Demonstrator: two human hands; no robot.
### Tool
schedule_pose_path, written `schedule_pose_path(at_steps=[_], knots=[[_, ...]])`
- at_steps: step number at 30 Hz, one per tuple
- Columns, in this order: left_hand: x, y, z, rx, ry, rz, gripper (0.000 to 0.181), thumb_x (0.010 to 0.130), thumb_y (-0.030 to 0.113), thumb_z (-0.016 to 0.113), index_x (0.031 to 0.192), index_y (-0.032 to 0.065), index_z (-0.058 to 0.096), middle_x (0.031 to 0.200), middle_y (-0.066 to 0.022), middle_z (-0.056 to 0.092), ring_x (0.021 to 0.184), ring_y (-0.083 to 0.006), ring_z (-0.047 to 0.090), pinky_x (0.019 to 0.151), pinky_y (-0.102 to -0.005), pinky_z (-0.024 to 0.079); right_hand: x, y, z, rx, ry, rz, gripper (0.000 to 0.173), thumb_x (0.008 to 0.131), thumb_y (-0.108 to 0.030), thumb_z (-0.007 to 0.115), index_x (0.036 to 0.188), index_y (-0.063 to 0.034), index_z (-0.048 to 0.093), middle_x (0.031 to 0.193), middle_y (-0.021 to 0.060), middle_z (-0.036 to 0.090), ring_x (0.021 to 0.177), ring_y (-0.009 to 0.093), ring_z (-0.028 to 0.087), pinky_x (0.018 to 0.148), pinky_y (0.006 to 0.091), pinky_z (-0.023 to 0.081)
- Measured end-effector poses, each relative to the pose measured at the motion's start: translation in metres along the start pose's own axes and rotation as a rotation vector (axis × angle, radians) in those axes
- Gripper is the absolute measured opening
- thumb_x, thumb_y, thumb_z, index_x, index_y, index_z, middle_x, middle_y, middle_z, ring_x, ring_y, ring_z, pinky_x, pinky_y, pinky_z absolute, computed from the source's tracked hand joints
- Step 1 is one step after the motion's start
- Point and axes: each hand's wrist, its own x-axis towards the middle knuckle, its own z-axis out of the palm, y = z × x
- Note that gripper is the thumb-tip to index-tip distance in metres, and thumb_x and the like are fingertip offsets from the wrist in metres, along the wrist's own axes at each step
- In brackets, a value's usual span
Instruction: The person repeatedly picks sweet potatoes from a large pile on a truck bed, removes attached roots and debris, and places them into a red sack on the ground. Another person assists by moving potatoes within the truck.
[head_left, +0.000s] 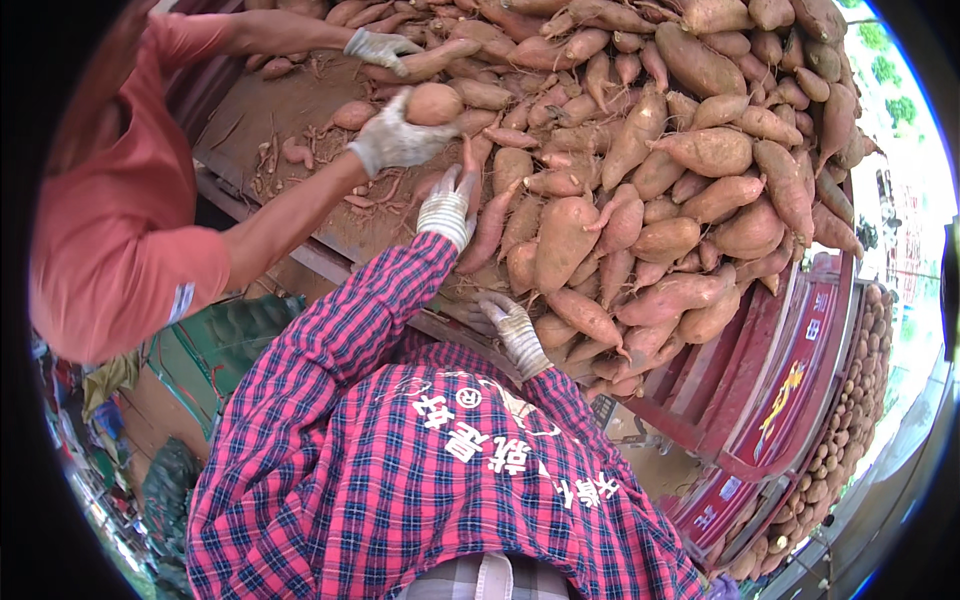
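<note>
My left hand (446, 208), in a striped white work glove, reaches over the truck bed. Its fingers touch a slim pink sweet potato (472, 161) at the side of the pile; how firmly they grip is unclear. Closer to my body, my right hand (517, 334), gloved too, is by the bed's near edge with bent, parted fingers and no sweet potato visible in it. A large sweet potato (566, 244) lies just beyond it, and a tapered one (585, 315) rests to its right. Soil dusts the heaped roots.
A co-worker's gloved hand (401, 135) holds a round sweet potato (433, 103); their other hand (382, 51) is on a long one (442, 58). Root scraps (367, 199) litter the bed. A red side panel (780, 397) stands right, and green mesh bags (247, 330) lie at left.
</note>
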Motion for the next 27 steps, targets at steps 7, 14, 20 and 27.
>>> schedule_pose_path(at_steps=[7,14,20,27], knots=[[0.029,-0.024,-0.006,-0.123,-0.093,-0.216,0.04,0.079,0.007,0.056,0.119,0.0055,0.056,0.109,-0.023,0.06,0.104,-0.0384,0.056,0.093,-0.0428,0.044,-0.029,-0.003,0.008,0.085,0.153,0.049,0.034,0.093,-0.022,0.055,0.119,-0.0016,0.054,0.108,0.0104,0.063,0.096,0.019,0.063,0.075,0.0281,0.052],[-0.014,-0.098,-0.01,-0.115,0.239,-0.048,0.046,0.073,-0.002,0.052,0.118,0.0046,0.055,0.112,-0.0216,0.058,0.106,-0.0391,0.053,0.096,-0.0441,0.041,-0.007,-0.015,0.021,-0.354,0.286,-0.145,0.03,0.087,-0.018,0.058,0.109,0.0016,0.06,0.096,0.017,0.066,0.088,0.025,0.064,0.079,0.0335,0.05],[-0.048,-0.101,-0.031,0.011,0.231,-0.089,0.044,0.075,0.0,0.059,0.118,0.0036,0.055,0.118,-0.0192,0.056,0.111,-0.0353,0.053,0.099,-0.0417,0.041,0.021,-0.042,0.043,-0.926,0.381,-0.337,0.039,0.085,-0.019,0.057,0.117,0.003,0.051,0.09,0.0242,0.063,0.084,0.039,0.062,0.075,0.0435,0.049],[-0.022,-0.03,-0.027,0.358,-0.081,0.152,0.059,0.069,0.03,0.073,0.125,0.0249,0.053,0.132,-0.0125,0.046,0.123,-0.035,0.04,0.104,-0.052,0.029,0.062,-0.028,0.045,-0.99,0.385,-0.122,0.041,0.083,-0.029,0.06,0.107,0.0031,0.05,0.087,0.0292,0.062,0.083,0.044,0.061,0.077,0.0486,0.048]])
